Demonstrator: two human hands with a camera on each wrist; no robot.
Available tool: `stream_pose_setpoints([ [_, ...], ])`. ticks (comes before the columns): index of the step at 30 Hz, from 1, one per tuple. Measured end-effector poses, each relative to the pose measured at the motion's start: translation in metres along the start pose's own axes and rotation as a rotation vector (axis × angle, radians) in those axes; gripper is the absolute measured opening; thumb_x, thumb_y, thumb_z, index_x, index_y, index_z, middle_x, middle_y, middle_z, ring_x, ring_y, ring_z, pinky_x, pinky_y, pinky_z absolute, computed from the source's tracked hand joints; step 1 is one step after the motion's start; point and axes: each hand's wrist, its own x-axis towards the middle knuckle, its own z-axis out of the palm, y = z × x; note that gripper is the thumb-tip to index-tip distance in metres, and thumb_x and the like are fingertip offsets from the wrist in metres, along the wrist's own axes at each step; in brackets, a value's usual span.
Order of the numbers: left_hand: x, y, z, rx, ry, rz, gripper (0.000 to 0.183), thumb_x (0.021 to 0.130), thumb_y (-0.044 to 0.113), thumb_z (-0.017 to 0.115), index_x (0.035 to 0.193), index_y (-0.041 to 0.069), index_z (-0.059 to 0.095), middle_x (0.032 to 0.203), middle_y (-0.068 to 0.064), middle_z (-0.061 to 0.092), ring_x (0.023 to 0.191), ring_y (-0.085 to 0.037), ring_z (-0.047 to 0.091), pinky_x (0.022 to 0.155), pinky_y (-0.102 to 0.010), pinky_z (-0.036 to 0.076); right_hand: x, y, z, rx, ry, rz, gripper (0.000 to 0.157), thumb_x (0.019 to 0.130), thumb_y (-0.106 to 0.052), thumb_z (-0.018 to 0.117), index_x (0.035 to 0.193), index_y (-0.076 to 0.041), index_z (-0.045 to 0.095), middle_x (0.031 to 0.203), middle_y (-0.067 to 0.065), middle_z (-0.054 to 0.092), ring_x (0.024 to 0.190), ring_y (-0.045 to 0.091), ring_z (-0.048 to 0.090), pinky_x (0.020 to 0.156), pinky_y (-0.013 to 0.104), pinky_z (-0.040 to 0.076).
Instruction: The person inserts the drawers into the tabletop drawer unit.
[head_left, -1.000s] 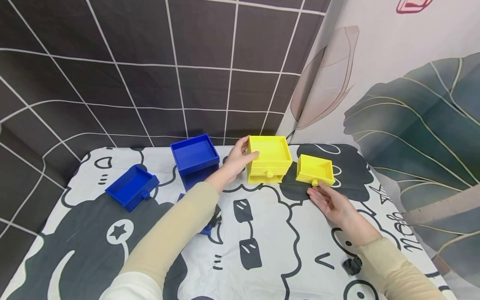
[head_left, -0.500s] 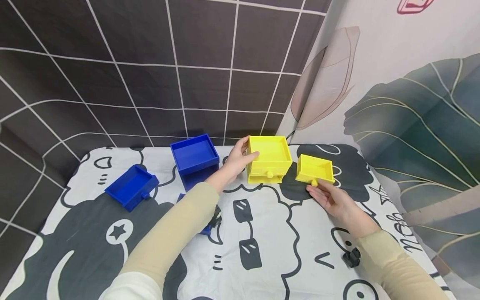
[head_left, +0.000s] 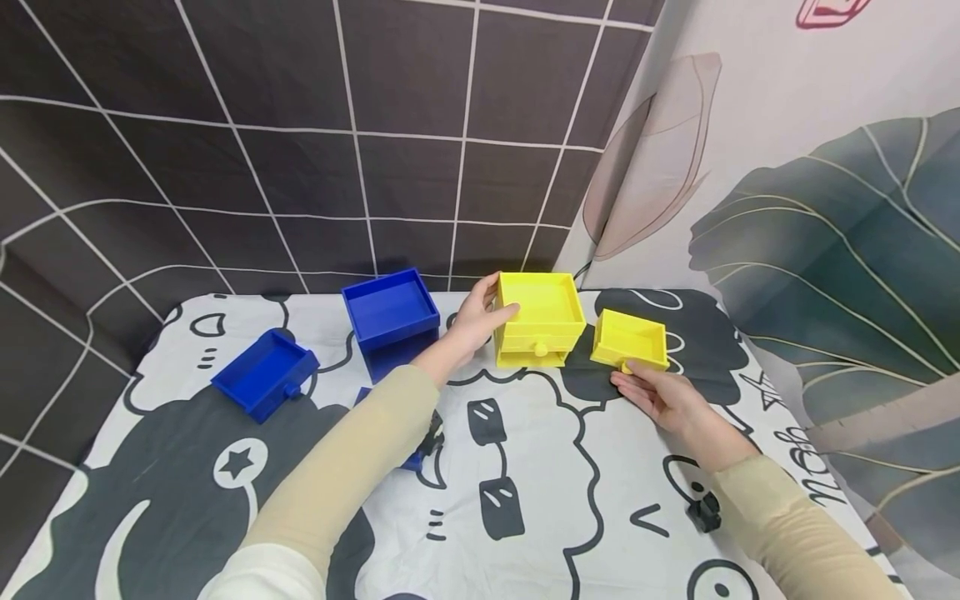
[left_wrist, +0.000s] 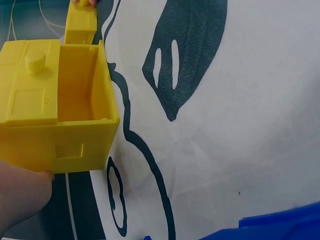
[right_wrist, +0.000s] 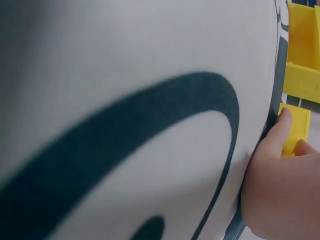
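A small yellow drawer cabinet (head_left: 540,298) stands at the back of the cloth, a knobbed drawer in its upper slot and its lower slot vacant. My left hand (head_left: 474,318) holds its left side, thumb over the top rim. In the left wrist view that bare slot of the yellow cabinet (left_wrist: 80,145) faces the camera. Right of it lies a loose yellow drawer (head_left: 630,335), knob toward me. My right hand (head_left: 667,402) pinches the drawer at its knob, which the fingers mostly cover; in the right wrist view thumb and fingers are around the yellow drawer's front (right_wrist: 299,122).
A blue cabinet (head_left: 392,308) stands left of the yellow one, with a loose blue drawer (head_left: 264,375) farther left. Another blue piece (head_left: 411,460) is mostly hidden under my left sleeve. Behind the patterned cloth (head_left: 540,467) rises a dark grid-patterned backdrop (head_left: 405,175).
My right hand has shifted slightly left and closed its thumb and fingers over the drawer's knob. The left hand and the yellow cabinet have stayed in place.
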Motion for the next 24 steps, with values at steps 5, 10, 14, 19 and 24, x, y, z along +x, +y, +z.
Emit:
stream_pose_setpoints([
  [5,-0.0002,-0.0003,-0.0004,-0.004,-0.001,0.002,0.076,0.103,0.009,0.068,0.167,0.01,0.029,0.174,-0.011,0.033,0.163,-0.027,0.03,0.136,-0.037,0.026,0.0014,0.0011,-0.0025,0.037,-0.005,0.01,0.023,0.106,-0.013,0.066,0.087,-0.013,0.079,0.085,0.006,0.083,0.082,0.014,0.082,0.084,0.023,0.066],
  [10,0.0002,-0.0004,0.0006,-0.007,0.0,0.01,0.076,0.102,0.008,0.068,0.167,0.009,0.029,0.174,-0.012,0.033,0.163,-0.027,0.03,0.136,-0.037,0.026,0.0024,0.002,-0.0039,0.063,-0.004,0.008,0.023,0.106,-0.013,0.066,0.086,-0.012,0.078,0.085,0.006,0.083,0.081,0.014,0.082,0.084,0.023,0.066],
  [14,0.0003,-0.0004,0.0008,-0.01,0.002,0.011,0.076,0.102,0.008,0.068,0.167,0.009,0.029,0.174,-0.012,0.032,0.163,-0.027,0.03,0.136,-0.037,0.026,0.0021,0.0019,-0.0042,0.081,-0.012,0.013,0.023,0.106,-0.013,0.067,0.086,-0.011,0.078,0.084,0.007,0.083,0.081,0.015,0.082,0.084,0.024,0.067],
  [19,-0.0001,-0.0005,0.0005,-0.009,0.002,0.0,0.076,0.103,0.008,0.068,0.168,0.01,0.028,0.175,-0.011,0.032,0.163,-0.027,0.03,0.136,-0.037,0.026,0.0017,0.0019,-0.005,0.114,-0.023,0.03,0.023,0.106,-0.013,0.067,0.086,-0.01,0.079,0.085,0.007,0.083,0.081,0.015,0.082,0.084,0.023,0.067],
  [24,-0.0003,-0.0009,0.0006,-0.011,-0.003,0.001,0.076,0.103,0.009,0.068,0.168,0.01,0.028,0.175,-0.011,0.031,0.163,-0.027,0.029,0.136,-0.037,0.025,-0.0019,0.0031,-0.0059,0.167,-0.026,0.062,0.022,0.105,-0.013,0.068,0.087,-0.009,0.079,0.086,0.008,0.083,0.082,0.016,0.082,0.086,0.023,0.066],
])
